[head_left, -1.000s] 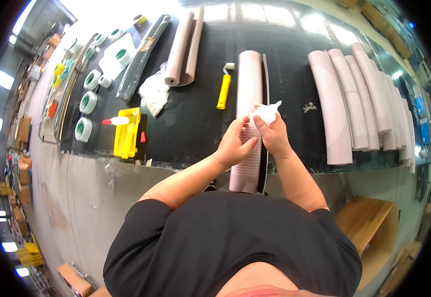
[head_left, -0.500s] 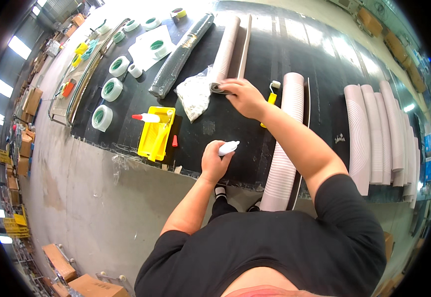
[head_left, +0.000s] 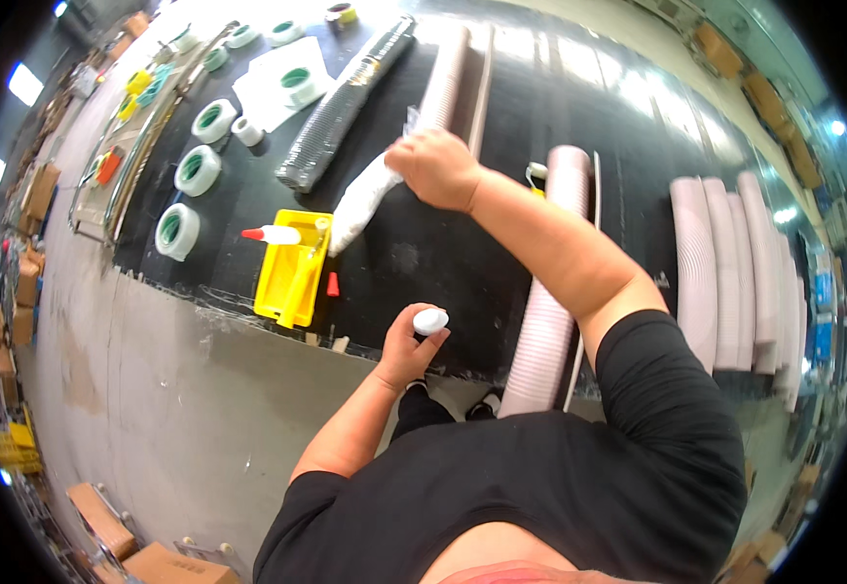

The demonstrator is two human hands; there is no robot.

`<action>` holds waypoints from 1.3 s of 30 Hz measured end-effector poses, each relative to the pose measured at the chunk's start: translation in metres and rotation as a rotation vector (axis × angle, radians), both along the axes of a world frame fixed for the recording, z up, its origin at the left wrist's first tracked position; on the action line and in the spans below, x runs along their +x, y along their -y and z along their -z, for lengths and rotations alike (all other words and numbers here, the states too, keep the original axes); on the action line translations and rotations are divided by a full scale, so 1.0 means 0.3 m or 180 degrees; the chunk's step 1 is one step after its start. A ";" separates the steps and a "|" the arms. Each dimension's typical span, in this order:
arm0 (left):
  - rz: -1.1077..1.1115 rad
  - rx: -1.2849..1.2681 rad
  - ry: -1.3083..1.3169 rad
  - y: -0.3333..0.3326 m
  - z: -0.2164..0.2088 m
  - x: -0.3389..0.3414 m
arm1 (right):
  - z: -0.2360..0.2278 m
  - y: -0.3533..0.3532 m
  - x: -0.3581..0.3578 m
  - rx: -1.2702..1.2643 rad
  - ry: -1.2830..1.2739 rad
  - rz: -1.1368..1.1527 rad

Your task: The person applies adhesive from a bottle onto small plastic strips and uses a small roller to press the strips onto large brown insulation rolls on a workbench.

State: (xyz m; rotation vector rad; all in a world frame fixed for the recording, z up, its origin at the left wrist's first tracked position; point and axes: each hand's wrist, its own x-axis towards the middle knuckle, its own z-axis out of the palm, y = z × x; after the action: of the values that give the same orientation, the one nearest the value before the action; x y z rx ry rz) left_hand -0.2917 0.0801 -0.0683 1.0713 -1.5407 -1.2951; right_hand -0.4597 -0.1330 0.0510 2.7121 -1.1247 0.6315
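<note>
In the head view, a small white bottle [head_left: 430,322] sits in the left hand [head_left: 409,348], with thumb and fingers closed around it. Its blunt end is turned up toward the camera, just off the hand at two o'clock.

The right hand [head_left: 438,170] is farther up the table [head_left: 414,277], at twelve o'clock from the left. It is clenched on the upper part of a white plastic bag [head_left: 360,209]; the fingertips are hidden. A bit of clear plastic pokes out above the knuckles.

The relation that counts is between bag and hands. Most of the bag lies toward eight o'clock from the right hand, its long axis running from one o'clock down to seven. The right hand touches it, so it is the nearer; the left is well apart, with the bag at eleven o'clock from it. I cannot tell whether the bag's upper part is off the table.

The bag's lower end comes close beside a yellow tray [head_left: 273,277], with a red-tipped bottle [head_left: 277,235] lying across it. A small red cap [head_left: 333,284] is on the table between tray and left hand. At five o'clock from the right hand, partly under that forearm, lies a striped pink roll [head_left: 535,350].
</note>
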 end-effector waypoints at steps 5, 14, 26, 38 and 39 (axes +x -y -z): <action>0.1196 -0.0242 -0.0011 0.012 -0.140 -0.127 | -0.289 -0.117 -0.350 -0.0813 0.0148 0.0018; 0.2834 -0.1559 0.1056 0.016 -0.263 -0.498 | -0.371 -0.732 -0.974 -0.1262 0.0463 0.2045; 0.2382 -0.1028 0.0952 -0.085 -0.217 -0.536 | 0.004 -1.030 -0.864 0.0216 0.0462 0.3081; 0.2525 -0.0073 -0.0210 -0.108 -0.093 -0.354 | 0.170 -0.097 -0.422 0.3046 -0.1293 0.2988; 0.2653 0.0241 -0.0463 -0.120 -0.104 -0.389 | 0.277 -0.027 -0.511 0.3284 -0.1792 0.3116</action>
State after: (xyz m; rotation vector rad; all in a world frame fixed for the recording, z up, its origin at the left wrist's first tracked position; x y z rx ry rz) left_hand -0.4084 0.1161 -0.0370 0.3344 -1.9116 -1.9344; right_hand -0.6131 -0.1248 -0.0322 2.0351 -2.6737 -1.0111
